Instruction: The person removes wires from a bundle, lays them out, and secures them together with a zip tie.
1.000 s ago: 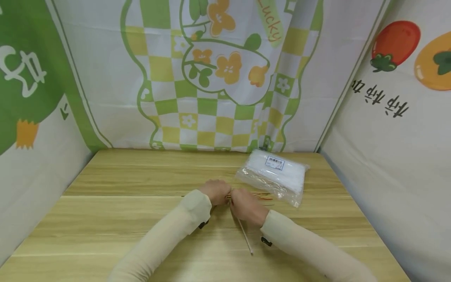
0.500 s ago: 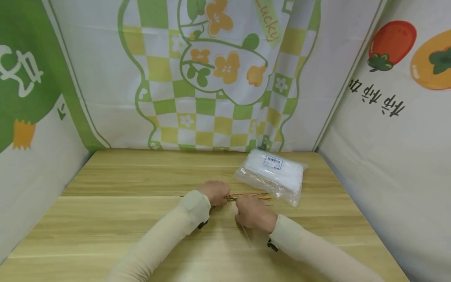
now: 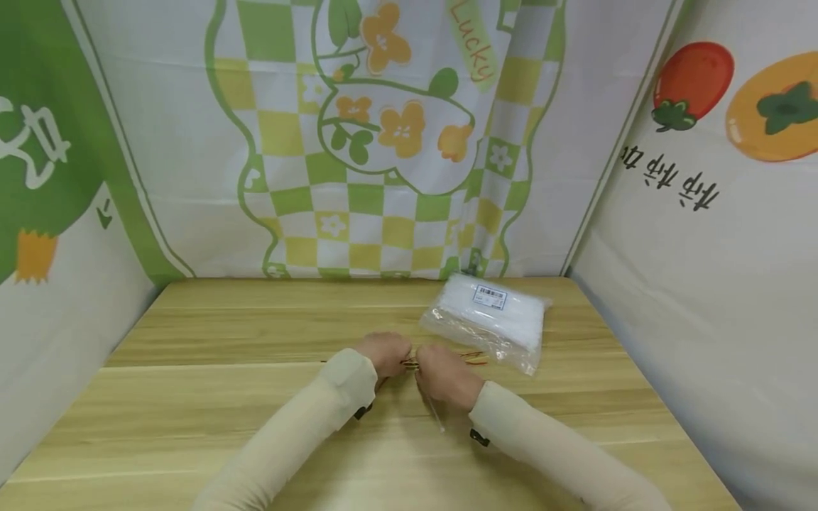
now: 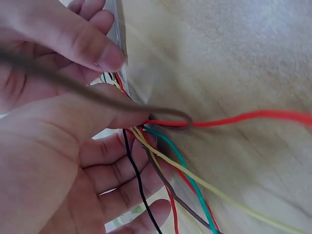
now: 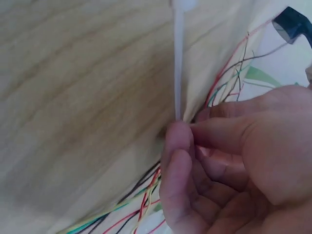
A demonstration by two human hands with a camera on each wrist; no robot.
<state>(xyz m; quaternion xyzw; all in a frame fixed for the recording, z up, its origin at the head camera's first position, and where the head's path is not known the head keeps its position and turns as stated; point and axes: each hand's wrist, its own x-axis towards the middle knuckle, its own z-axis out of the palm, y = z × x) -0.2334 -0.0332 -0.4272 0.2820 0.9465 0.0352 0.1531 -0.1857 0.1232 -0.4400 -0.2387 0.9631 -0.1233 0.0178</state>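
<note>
Thin wires [image 4: 187, 168] in red, yellow, green, brown and black run as a loose bundle just above or on the table. My left hand [image 3: 385, 353] pinches this bundle between thumb and index finger; its other fingers lie below the wires in the left wrist view. Close at its right, my right hand [image 3: 447, 372] pinches a white cable tie [image 5: 178, 73] between thumb and fingertips. The tie's straight tail points toward the table's near side in the head view. Fingers hide where the tie meets the wires, so I cannot tell whether it loops round them.
A clear plastic bag [image 3: 492, 312] of white strips with a barcode label lies behind the right hand. Wire ends [image 3: 471, 357] stick out to the right, near the bag. Printed cloth [image 3: 396, 234] walls the wooden table [image 3: 211, 404] at the back and sides.
My right hand drew away to the right and nearer, then came back beside the left hand. Less of the tie's tail shows below it. The left hand keeps its grip on the wires.
</note>
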